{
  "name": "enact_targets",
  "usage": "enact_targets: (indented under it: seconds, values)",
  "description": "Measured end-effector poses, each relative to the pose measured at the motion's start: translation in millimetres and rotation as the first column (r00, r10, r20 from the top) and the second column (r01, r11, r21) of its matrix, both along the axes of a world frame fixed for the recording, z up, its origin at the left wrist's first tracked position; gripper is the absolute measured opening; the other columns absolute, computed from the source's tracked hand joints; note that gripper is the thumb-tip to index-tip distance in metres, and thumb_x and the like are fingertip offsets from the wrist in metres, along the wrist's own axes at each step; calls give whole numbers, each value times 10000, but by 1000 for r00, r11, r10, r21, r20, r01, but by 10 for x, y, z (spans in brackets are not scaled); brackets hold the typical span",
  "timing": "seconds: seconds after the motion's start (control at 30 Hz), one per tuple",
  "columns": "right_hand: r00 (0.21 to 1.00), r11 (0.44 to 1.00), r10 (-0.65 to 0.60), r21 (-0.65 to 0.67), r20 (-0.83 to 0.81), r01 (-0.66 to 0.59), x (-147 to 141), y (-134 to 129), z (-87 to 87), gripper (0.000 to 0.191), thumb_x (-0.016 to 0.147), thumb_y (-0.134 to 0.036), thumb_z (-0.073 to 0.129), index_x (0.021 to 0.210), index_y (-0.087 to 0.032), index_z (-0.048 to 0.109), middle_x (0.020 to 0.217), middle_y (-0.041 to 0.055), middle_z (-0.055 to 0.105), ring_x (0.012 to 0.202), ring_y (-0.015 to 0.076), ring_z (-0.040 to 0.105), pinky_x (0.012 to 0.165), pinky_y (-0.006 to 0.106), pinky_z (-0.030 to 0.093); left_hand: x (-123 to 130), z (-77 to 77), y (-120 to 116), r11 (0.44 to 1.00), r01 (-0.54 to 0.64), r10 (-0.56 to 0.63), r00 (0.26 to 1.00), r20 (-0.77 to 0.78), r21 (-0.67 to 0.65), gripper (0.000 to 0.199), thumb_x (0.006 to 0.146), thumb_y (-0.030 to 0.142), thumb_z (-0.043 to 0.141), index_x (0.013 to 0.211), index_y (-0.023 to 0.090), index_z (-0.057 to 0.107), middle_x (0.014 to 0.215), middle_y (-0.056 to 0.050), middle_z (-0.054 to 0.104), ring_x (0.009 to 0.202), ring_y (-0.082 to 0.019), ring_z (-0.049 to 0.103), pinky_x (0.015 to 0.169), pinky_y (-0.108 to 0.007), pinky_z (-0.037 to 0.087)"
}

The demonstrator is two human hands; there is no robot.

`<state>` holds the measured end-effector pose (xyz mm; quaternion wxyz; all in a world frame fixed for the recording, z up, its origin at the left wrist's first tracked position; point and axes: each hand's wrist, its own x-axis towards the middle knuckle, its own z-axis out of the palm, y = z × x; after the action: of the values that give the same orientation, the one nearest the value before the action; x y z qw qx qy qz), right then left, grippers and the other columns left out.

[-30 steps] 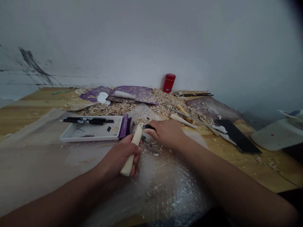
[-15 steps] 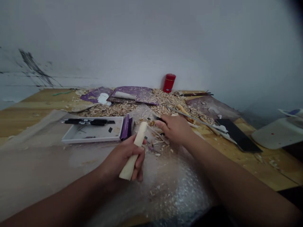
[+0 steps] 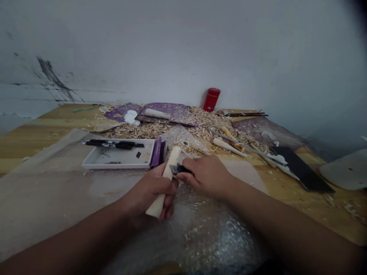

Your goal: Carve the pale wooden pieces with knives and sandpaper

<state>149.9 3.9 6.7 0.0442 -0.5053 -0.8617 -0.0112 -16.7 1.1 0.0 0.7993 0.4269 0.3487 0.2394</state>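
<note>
A pale piece of wood, long and wider at its near end, is tilted in the grip of my left hand. My right hand is closed round the dark handle of a craft knife. The knife's blade lies against the right side of the wood, just above my left fingers; most of the handle is hidden in my right palm. Under both hands spreads clear plastic sheeting with small shavings on it.
To the left sits a white tray with black pens. Wood shavings heap along the back, by a red canister at the wall. On the right lie a carved pale stick, a long metal strip and a black slab.
My right hand has come back toward me, bringing the knife blade onto the wood. The left hand's grip is the same. The view has shifted slightly.
</note>
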Motion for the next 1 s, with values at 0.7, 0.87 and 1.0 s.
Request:
enact_targets:
  seconds: [0.7, 0.87, 1.0]
  values:
    - [925, 922, -379, 87, 1, 378, 326, 302, 15, 584, 836, -569, 115, 892, -193, 559, 792, 75, 636, 689, 194, 557, 517, 262, 240, 25, 83, -131, 993, 99, -95, 993, 66, -71, 270, 577, 76, 414, 791, 210, 319, 386, 102, 406, 221, -77, 356, 251, -162, 311]
    - [937, 925, -339, 151, -84, 348, 392, 274, 77, 581, 857, -531, 92, 882, -185, 557, 786, 60, 625, 685, 175, 541, 531, 258, 247, -27, 70, -72, 999, 48, -49, 997, 59, 25, 221, 608, 97, 416, 782, 203, 330, 402, 95, 415, 248, -75, 379, 282, -184, 356]
    - [986, 983, -158, 90, -49, 162, 156, 95, 57, 550, 852, -543, 127, 871, -190, 548, 767, 43, 626, 655, 156, 541, 521, 253, 231, -42, 23, -5, 999, 14, -18, 994, 104, 40, 205, 618, 83, 388, 783, 197, 349, 407, 91, 417, 245, -68, 371, 298, -194, 366]
